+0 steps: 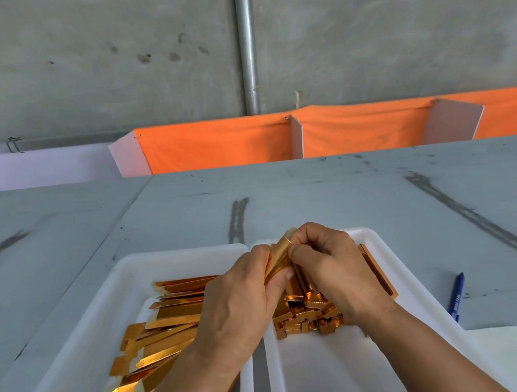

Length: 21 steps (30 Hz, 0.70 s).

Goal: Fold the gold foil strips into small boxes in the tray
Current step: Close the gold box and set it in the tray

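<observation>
Both hands hold one gold foil strip (280, 259) above the gap between two white trays. My left hand (241, 295) grips its lower part with thumb and curled fingers. My right hand (332, 264) pinches its upper part, where the strip bends. The left tray (129, 268) holds a heap of flat gold strips (165, 323). In the right tray (380, 249) lies a pile of folded gold boxes (305, 316), partly hidden under my right hand, with one long folded piece (378, 273) against its right wall.
A blue pen (457, 296) lies on the grey table (326, 192) to the right of the trays, above a white sheet (511, 353). Orange cloth dividers (218, 144) with white panels stand along the table's far edge, before a concrete wall with a metal pipe (246, 49).
</observation>
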{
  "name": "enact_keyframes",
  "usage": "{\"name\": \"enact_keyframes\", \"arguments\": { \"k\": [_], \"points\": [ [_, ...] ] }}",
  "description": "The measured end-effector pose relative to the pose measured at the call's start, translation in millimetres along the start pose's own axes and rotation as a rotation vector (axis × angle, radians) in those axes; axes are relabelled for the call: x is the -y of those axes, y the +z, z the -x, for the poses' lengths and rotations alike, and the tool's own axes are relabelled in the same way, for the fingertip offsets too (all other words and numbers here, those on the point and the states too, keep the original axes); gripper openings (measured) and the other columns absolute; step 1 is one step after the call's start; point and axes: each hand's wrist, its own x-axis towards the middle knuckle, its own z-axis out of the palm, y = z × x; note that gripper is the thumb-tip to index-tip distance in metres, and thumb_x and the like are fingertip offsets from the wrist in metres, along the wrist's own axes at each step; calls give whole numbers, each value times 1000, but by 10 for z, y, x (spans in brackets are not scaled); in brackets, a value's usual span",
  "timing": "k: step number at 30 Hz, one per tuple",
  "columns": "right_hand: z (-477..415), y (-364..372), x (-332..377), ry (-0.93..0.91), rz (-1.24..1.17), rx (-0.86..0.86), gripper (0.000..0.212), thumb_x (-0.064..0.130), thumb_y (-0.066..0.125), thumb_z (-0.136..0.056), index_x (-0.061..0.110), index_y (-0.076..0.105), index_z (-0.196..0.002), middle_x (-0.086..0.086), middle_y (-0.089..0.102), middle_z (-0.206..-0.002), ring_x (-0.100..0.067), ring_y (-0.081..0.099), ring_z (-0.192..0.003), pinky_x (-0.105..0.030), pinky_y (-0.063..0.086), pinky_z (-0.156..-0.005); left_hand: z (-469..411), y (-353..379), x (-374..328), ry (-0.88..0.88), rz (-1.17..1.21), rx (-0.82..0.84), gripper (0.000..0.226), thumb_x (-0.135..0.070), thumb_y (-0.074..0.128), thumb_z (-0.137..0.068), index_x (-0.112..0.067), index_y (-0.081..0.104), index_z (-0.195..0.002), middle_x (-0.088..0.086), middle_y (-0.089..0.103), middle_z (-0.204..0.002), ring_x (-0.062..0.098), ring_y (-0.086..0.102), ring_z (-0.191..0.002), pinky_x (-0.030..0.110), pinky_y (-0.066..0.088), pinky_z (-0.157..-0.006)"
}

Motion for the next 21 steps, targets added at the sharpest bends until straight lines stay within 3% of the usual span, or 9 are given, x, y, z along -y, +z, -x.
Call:
{"name": "enact_keyframes", "arguments": {
  "k": [5, 9, 13, 17, 21],
  "points": [
    [-16, -23, 9, -29, 35, -101, 28, 23, 54, -96, 21, 65, -71, 2, 60, -78, -13, 62, -70, -35, 55, -67, 4, 14, -5, -21, 72, 38, 62, -72, 17, -78, -30, 49, -110, -18, 47, -73, 2, 51, -61, 7, 33, -51],
    [-14, -36, 13, -55, -92, -113, 21, 20, 53, -99, 33, 66, -88, 6, 65, -70, -9, 65, -62, -21, 54, -58, 7, 21, 5, -25, 125, 46, 46, -72, 21, -79, -35, 40, -101, -18, 44, -67, -1, 50, -57, 7, 37, -53],
    [-31, -17, -19, -108, 23, -137, 26, 20, 61, -96, 44, 67, -89, 13, 65, -79, -7, 64, -63, -16, 49, -56, 13, 19, 11, -21, 117, 50, 45, -73, 19, -78, -37, 36, -99, -16, 45, -67, 0, 50, -58, 8, 39, -56],
    [-38, -25, -17, -134, 78, -154, 25, 16, 63, -93, 39, 67, -83, 14, 60, -98, -13, 66, -79, -26, 56, -68, 16, 18, 8, -15, 81, 54, 54, -72, 20, -80, -33, 45, -107, -19, 43, -68, -2, 50, -59, 8, 39, -53],
    [-8, -28, 7, -191, 107, -169, 31, 3, 60, -89, 30, 73, -79, 18, 59, -107, -5, 62, -93, -32, 58, -75, 8, 15, -6, -20, 77, 44, 58, -73, 18, -79, -32, 46, -109, -20, 43, -67, -2, 50, -58, 7, 36, -49]
  ]
}}
